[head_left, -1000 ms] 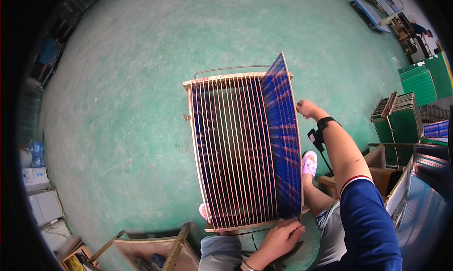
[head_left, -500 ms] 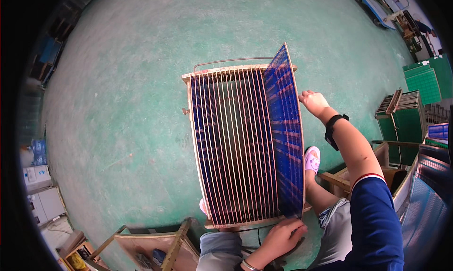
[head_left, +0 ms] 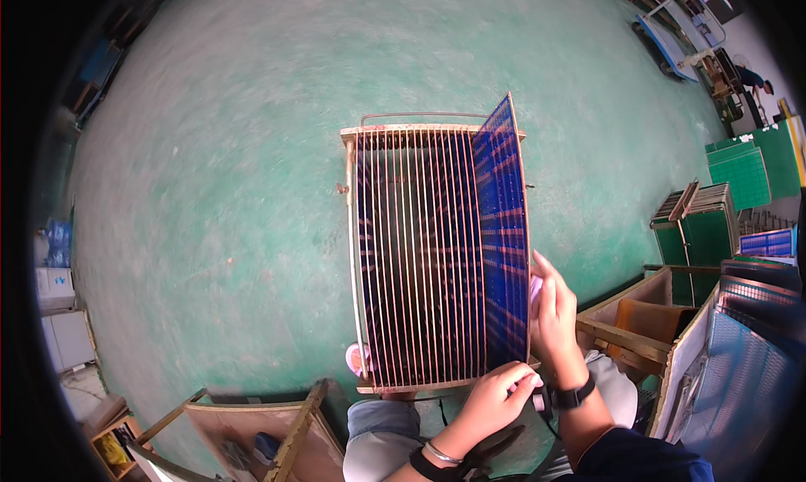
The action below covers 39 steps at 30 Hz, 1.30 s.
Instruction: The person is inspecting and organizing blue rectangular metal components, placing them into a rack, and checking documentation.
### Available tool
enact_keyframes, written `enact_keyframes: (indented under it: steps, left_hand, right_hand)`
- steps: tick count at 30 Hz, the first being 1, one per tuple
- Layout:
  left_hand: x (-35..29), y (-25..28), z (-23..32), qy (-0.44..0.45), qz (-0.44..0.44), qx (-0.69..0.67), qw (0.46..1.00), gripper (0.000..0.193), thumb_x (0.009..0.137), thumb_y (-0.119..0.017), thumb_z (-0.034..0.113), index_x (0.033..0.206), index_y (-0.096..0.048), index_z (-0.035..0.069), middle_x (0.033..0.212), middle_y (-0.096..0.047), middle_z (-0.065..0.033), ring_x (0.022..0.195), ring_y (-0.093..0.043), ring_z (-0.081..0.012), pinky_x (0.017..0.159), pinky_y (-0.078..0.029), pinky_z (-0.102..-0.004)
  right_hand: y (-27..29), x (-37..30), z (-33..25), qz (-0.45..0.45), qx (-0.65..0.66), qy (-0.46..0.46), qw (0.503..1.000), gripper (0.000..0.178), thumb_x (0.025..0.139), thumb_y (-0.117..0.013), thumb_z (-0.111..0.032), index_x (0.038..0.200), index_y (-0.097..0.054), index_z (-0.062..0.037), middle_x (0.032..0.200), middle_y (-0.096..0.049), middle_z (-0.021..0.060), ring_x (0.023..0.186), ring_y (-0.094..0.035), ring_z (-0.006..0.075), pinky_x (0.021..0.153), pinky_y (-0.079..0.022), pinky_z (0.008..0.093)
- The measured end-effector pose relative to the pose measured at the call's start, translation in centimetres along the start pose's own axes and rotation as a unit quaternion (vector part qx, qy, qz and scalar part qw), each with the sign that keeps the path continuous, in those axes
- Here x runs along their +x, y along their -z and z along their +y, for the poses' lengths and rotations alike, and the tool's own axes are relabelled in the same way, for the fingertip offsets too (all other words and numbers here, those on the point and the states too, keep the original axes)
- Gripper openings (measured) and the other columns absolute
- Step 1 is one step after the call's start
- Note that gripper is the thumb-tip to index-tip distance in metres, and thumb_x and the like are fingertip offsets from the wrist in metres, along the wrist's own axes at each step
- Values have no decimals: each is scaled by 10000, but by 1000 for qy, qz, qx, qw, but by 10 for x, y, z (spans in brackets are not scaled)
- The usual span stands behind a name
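At three o'clock on the rack [head_left: 420,130], the panel [head_left: 505,247] could tip, since our right hand [head_left: 555,318] has loose fingers and we cannot tell whether our left hand's [head_left: 495,402] curled fingers, at five o'clock, grasp it.

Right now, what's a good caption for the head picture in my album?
Bare left hand and right hand near a rectangular blue panel along the right side of a pale-framed rack.

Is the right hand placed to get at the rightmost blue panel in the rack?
Probably yes: the right hand sits beside the right edge of the rightmost blue panel, with nothing visible between them, and the left hand is at its near end, leaving most of that edge free.
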<state>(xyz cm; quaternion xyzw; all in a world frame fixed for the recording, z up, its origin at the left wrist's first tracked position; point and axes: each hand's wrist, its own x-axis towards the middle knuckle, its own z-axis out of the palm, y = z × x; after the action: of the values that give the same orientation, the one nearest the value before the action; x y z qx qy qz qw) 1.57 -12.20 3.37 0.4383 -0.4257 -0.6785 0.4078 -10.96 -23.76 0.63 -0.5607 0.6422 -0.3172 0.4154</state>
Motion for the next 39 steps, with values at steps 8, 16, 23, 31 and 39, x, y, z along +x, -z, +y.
enact_keyframes:
  steps: [8, 16, 23, 31, 39]
  left_hand:
    - [0, 7, 11, 12, 8, -39, 999, 185, 923, -501, 130, 873, -602, -17, 821, -610, -56, 760, -592, -113, 690, -469, -242]
    - [-3, 8, 12, 29, 11, -30, 999, 200, 931, -490, 150, 877, -600, -8, 828, -638, -51, 787, -598, -109, 712, -473, -248]
    - [3, 4, 12, 19, 9, -62, 998, 206, 930, -492, 155, 871, -597, -12, 831, -639, -52, 759, -581, -94, 699, -469, -242]
    - [-1, 3, 10, 13, 7, -43, 999, 189, 928, -495, 149, 883, -604, 1, 813, -623, -45, 749, -563, -80, 676, -454, -239]
    - [8, -2, 6, 43, -11, -76, 996, 186, 930, -488, 135, 895, -592, -16, 835, -626, -51, 781, -591, -98, 711, -472, -244]
  right_hand:
    - [-1, -21, -16, -72, -347, 100, 930, 653, 856, -531, -148, 1395, -186, -18, 745, -594, 289, 627, -600, 418, 556, -476, 487]
    - [14, -6, -30, -75, -259, 113, 956, 514, 856, -487, -63, 1335, -299, -43, 922, -593, 292, 801, -590, 448, 661, -485, 488]
    - [-18, -8, 24, -51, -356, 119, 926, 546, 866, -492, -126, 1346, -247, -36, 614, -579, 260, 551, -582, 421, 494, -445, 522]
    - [5, 8, -14, -71, -250, 130, 957, 471, 854, -509, -84, 1291, -346, -24, 664, -585, 254, 615, -578, 430, 560, -442, 487]
    - [-36, 21, 101, -179, -397, 53, 899, 409, 907, -412, -207, 1287, -369, -63, 685, -594, 290, 608, -590, 449, 566, -466, 546]
